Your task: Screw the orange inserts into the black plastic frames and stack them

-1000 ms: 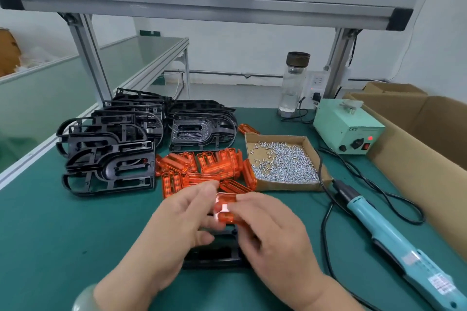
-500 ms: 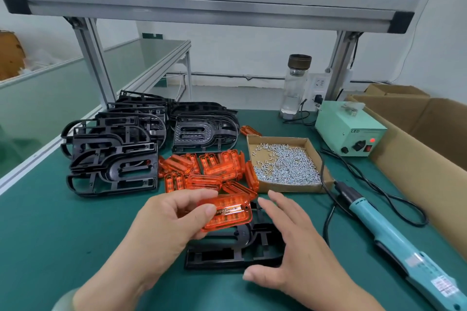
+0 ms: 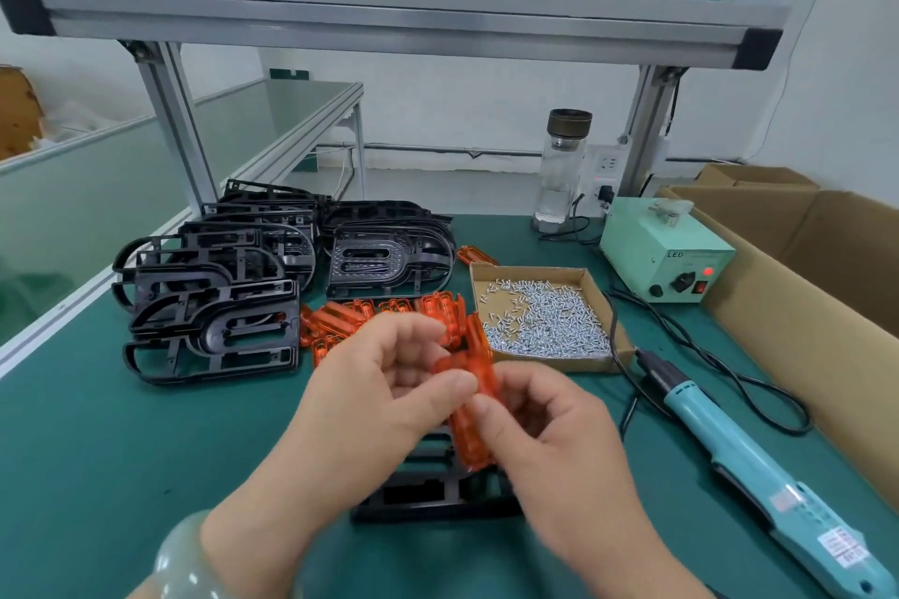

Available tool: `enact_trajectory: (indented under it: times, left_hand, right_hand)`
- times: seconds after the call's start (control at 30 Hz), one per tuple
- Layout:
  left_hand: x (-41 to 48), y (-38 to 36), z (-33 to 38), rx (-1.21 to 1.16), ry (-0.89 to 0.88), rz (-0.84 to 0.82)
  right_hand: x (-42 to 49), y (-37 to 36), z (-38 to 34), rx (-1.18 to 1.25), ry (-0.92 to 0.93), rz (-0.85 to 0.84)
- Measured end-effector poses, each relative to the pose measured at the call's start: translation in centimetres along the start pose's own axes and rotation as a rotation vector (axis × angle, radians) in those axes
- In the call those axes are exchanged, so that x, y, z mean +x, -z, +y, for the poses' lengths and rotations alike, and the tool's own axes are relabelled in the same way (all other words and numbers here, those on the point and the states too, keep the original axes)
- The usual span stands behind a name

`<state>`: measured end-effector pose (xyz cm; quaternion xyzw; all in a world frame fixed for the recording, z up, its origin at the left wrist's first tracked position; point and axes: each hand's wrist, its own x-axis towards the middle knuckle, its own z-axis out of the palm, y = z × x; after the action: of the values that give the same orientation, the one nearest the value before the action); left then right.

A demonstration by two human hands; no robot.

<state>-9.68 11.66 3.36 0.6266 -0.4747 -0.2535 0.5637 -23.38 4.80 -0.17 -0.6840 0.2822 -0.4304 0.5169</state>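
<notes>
An orange insert (image 3: pixel 471 423) stands nearly on end between both hands, above a black plastic frame (image 3: pixel 428 494) lying flat on the green mat. My left hand (image 3: pixel 384 404) pinches the insert's upper part with thumb and fingers. My right hand (image 3: pixel 549 438) grips its lower right side. The hands hide most of the frame. Several loose orange inserts (image 3: pixel 350 319) lie in a heap just behind the hands. Stacks of black frames (image 3: pixel 214 302) stand at the back left.
An open cardboard tray of small silver screws (image 3: pixel 545 316) sits right of the inserts. A teal electric screwdriver (image 3: pixel 749 462) lies at the right, its cable running to a green power box (image 3: pixel 666 253). Cardboard boxes (image 3: pixel 827 287) line the right edge. A glass bottle (image 3: pixel 564 165) stands behind.
My right hand has left the mat beside the frame and taken hold of the insert. The insert has turned from lying flat to nearly on end.
</notes>
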Motion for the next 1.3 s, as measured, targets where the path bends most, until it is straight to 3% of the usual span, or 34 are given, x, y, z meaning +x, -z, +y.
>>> enact_trajectory:
  times: [0.07, 0.17, 0.3, 0.43, 0.53, 0.93, 1.13, 1.3]
  left_hand:
    - [-0.4, -0.6, -0.1, -0.001, 0.046, -0.062]
    - [-0.4, 0.2, -0.7, 0.181, -0.066, -0.088]
    - [1.4, 2.2, -2.1, 0.805, -0.175, -0.221]
    - [2.8, 1.7, -3.2, 0.957, -0.136, -0.412]
    - [3.7, 0.9, -3.9, 1.068, -0.209, -0.433]
    - [1.9, 0.7, -6.3, 1.059, -0.288, -0.314]
    - [1.8, 1.5, -5.7, 1.081, -0.211, -0.499]
    - [1.4, 1.2, -6.0, 1.11, -0.199, -0.468]
  right_hand:
    - [0.0, -0.3, 0.2, 0.157, -0.084, 0.068]
    - [-0.5, -0.2, 0.5, 0.179, -0.136, -0.004]
    - [-0.5, 1.8, 1.6, -0.094, -0.116, 0.1]
    - [-0.6, 2.9, 2.4, -0.277, -0.122, 0.111]
    - [-0.7, 3.0, 2.8, -0.326, -0.109, 0.103]
    - [-1.2, 2.8, 2.9, -0.511, -0.022, 0.048]
    - [-1.3, 3.1, 2.6, -0.518, -0.006, 0.023]
    - [-0.9, 5.6, 1.2, -0.645, -0.004, 0.058]
